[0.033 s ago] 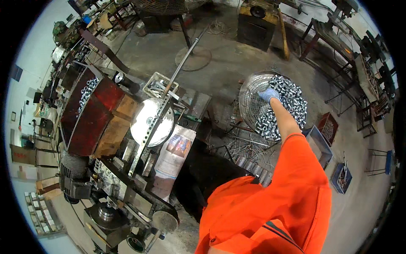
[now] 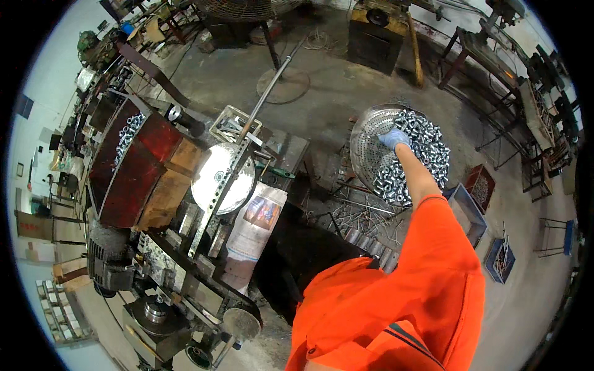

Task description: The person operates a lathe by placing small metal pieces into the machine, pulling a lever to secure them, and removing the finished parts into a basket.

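My right hand (image 2: 392, 139), in a pale blue glove, reaches down into a wide round perforated metal pan (image 2: 365, 148). It lies at the edge of a heap of shiny short metal sleeves (image 2: 427, 145) that covers the pan's right side. Its fingers point left and look pressed together; whether a part is between them is too small to make out. My left hand is outside the picture.
Left stands a machine with a red hopper (image 2: 141, 164) of metal parts, a shiny disc (image 2: 213, 185) and a long slanted bar (image 2: 266, 89). Thin rods (image 2: 365, 216) lie below the pan. Right are a red bin (image 2: 479, 187), a grey-blue crate (image 2: 467, 213) and a small blue bin (image 2: 500, 261).
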A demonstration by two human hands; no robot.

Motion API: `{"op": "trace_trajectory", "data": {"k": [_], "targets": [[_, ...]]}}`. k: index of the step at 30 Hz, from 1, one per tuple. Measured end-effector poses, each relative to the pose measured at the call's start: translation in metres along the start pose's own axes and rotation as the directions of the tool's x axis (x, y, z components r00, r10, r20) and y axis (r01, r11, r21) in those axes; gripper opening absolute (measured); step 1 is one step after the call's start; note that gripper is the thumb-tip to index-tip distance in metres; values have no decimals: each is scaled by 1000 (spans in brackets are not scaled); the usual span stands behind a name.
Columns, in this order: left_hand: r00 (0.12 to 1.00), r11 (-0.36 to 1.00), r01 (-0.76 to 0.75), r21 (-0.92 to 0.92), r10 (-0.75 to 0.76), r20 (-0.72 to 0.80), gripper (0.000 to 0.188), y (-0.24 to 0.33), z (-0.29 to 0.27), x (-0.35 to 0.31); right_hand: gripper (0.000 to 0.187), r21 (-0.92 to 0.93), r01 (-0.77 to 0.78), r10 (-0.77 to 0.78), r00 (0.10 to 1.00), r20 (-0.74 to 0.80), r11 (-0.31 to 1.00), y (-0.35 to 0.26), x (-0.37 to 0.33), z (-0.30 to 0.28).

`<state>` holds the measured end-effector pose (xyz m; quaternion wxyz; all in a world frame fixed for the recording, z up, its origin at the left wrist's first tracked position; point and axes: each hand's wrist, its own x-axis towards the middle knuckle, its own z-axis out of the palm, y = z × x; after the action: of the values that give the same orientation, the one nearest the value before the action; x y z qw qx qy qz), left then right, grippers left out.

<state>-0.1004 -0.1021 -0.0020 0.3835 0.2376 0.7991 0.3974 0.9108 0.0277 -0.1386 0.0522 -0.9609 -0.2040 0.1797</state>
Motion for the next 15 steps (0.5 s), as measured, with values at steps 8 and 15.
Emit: {"op": "trace_trajectory", "data": {"k": [8, 15], "targets": [[976, 919, -168, 356, 205, -70, 43, 42, 48, -18, 61, 174, 387, -344, 910, -231, 906, -17, -56, 9], [777, 693, -621, 366, 607, 167, 44, 150, 180, -125, 34, 470, 824, -913, 398, -83, 316, -166, -245, -6]]}}
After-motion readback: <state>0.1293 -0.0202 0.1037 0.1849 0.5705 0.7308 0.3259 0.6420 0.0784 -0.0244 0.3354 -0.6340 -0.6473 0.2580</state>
